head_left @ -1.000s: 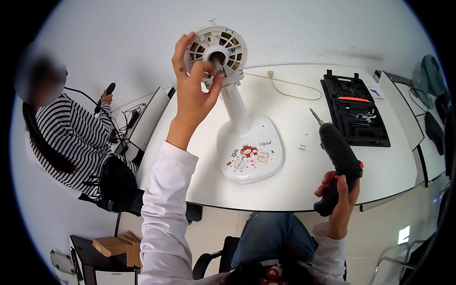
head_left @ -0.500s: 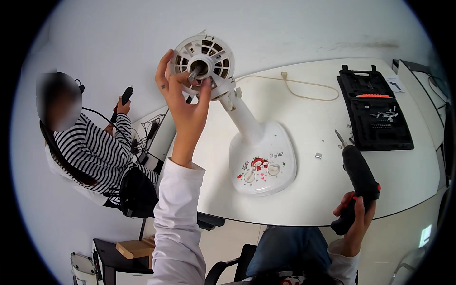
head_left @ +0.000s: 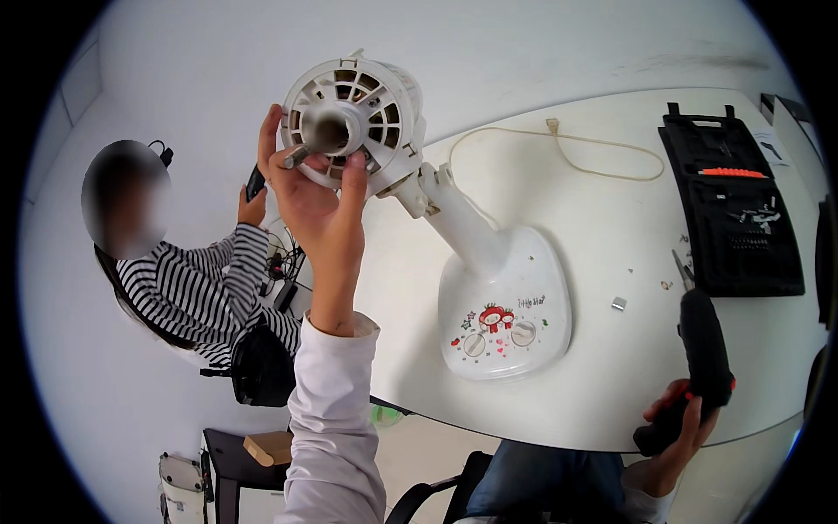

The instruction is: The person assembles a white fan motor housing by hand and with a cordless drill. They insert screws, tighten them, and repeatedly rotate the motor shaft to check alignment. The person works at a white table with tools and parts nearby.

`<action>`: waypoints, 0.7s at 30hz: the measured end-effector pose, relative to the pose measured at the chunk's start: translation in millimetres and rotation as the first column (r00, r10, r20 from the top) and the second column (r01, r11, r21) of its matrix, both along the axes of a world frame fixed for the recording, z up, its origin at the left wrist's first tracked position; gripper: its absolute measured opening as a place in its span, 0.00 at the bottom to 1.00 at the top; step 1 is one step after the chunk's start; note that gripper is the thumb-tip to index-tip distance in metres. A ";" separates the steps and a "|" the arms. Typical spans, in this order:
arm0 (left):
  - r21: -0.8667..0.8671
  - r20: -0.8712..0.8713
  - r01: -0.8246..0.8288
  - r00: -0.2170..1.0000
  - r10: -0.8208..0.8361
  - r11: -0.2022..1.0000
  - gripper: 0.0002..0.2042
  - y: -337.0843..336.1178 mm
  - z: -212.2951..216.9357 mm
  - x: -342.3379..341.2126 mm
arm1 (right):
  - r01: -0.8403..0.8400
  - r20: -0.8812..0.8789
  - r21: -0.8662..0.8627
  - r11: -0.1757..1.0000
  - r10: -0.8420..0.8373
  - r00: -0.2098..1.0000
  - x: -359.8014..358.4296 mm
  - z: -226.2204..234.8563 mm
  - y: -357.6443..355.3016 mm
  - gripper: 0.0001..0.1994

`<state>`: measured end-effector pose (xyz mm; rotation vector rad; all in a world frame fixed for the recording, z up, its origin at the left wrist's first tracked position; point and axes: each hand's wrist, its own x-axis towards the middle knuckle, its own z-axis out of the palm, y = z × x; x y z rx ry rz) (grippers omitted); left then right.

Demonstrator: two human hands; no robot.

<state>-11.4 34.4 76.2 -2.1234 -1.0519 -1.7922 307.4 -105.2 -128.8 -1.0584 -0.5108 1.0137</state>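
A white desk fan stripped of its blades and grille stands on the table, with its base [head_left: 502, 354] flat and its neck [head_left: 463, 231] leaning left. Its round motor housing [head_left: 384, 100] faces me, the slots showing the windings inside. My left hand [head_left: 319, 210] grips the front of that housing, thumb and fingers around the central ring and the metal shaft [head_left: 297, 157]. In my right hand [head_left: 685, 432], at the table's near right edge, is a black electric screwdriver [head_left: 705, 341], its bit pointing away from me over the table.
An open black tool case [head_left: 742, 236] with bits and an orange strip lies at the right. Near it are a small metal piece [head_left: 619, 304] and loose screws. A cream power cord [head_left: 602, 173] curls behind the fan. Another person [head_left: 183, 288] sits at the left, holding a black tool.
The view has shifted, so the table and fan base appear farther right. The motor housing has turned leftward with my left hand still on it. The screwdriver stays in my right hand.
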 end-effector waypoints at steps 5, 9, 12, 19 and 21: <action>-0.037 0.110 0.036 0.993 -0.032 0.999 0.22 -2.4 -1.7 5.8 | -0.065 0.023 0.060 0.996 0.064 0.998 14.6 -16.6 -5.0 0.25; -0.030 0.111 -0.002 0.994 0.005 1.000 0.35 -2.8 -4.5 11.5 | -0.154 -0.091 0.099 0.983 0.163 0.982 20.6 -12.2 -12.7 0.30; -0.034 0.154 -0.001 0.988 0.006 0.999 0.35 -3.1 -5.5 19.5 | -0.145 0.019 0.074 0.987 0.144 0.989 15.9 -3.4 -10.5 0.28; 0.013 0.112 -0.009 0.994 0.008 1.000 0.32 7.9 -11.5 5.8 | -0.122 -0.009 0.113 0.986 0.124 0.992 16.4 -2.5 -8.8 0.24; 0.016 0.135 -0.003 0.991 0.001 1.000 0.32 9.0 -13.0 2.4 | -0.169 0.035 0.106 0.980 0.166 0.986 17.5 -6.2 -12.9 0.21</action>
